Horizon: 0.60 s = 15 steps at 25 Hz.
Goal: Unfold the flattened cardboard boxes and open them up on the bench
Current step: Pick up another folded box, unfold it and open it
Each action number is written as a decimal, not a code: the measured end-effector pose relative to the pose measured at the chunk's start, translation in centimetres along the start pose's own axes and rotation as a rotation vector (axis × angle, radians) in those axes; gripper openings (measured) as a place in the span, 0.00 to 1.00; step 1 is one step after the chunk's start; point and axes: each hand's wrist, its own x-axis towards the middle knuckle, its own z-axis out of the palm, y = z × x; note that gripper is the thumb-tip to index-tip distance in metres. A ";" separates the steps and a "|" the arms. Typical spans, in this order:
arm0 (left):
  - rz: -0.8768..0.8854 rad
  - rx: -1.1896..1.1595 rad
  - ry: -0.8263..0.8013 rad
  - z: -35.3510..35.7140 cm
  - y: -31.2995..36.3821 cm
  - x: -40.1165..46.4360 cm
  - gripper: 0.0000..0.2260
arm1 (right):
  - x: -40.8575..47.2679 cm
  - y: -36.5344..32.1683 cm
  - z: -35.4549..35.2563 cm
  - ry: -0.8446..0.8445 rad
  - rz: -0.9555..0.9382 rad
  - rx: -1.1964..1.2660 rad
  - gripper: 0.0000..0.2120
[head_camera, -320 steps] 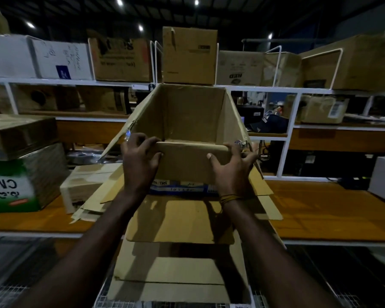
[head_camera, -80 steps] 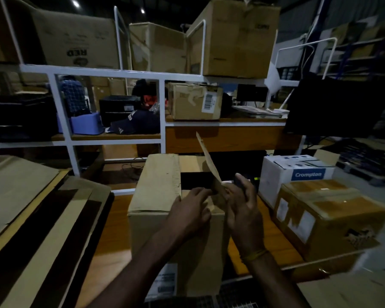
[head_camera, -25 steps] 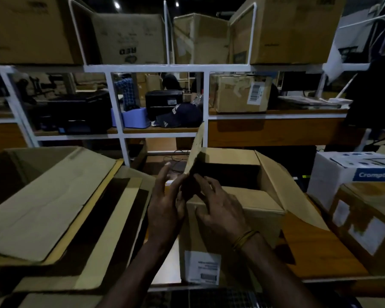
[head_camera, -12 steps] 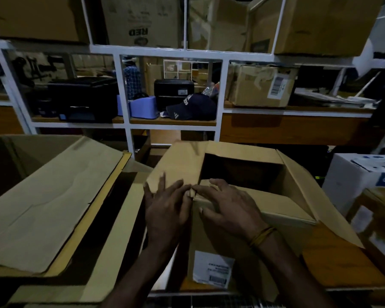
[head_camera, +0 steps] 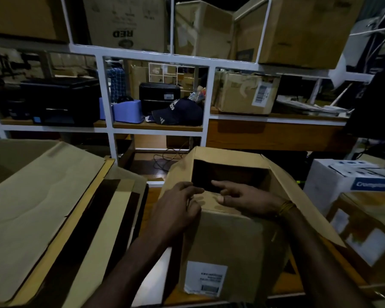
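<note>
A brown cardboard box (head_camera: 229, 238) stands upright on the wooden bench (head_camera: 287, 285), a white label low on its front face. Its left flap and near flap are folded down over the top, its right flap (head_camera: 302, 203) hangs out to the right, and a dark opening shows in the middle. My left hand (head_camera: 176, 207) is at the box's near-left top corner, fingers curled on the flap edge. My right hand (head_camera: 245, 196) lies on the near flap with its index finger stretched left along the edge of the opening.
A stack of flattened cardboard (head_camera: 38, 210) fills the bench on the left. A white Crompton box (head_camera: 351, 181) and a taped brown box (head_camera: 369, 236) stand close on the right. Behind is a white shelf rack (head_camera: 156, 130) with a printer, a cap and cartons.
The box's left flap, upright a second ago, now lies folded down over the top. My right hand has slid right along the near flap, and my left hand's fingers have curled at the corner.
</note>
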 end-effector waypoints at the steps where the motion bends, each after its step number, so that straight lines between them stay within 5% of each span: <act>1: 0.018 0.009 -0.049 -0.1 0.4 0.6 0.17 | 0.2 0.9 -0.7 0.026 0.082 -0.039 0.42; 4: 0.024 0.086 -0.152 0.5 1.2 2.3 0.18 | 0.5 2.8 -2.0 0.058 0.261 -0.208 0.44; 9: -0.017 0.176 -0.348 1.9 2.2 4.1 0.23 | -1.0 2.4 -2.6 0.299 0.143 -0.153 0.37; 15: -0.003 0.255 -0.164 -0.5 6.9 3.5 0.40 | -5.9 0.3 -3.7 0.739 -0.111 -0.518 0.30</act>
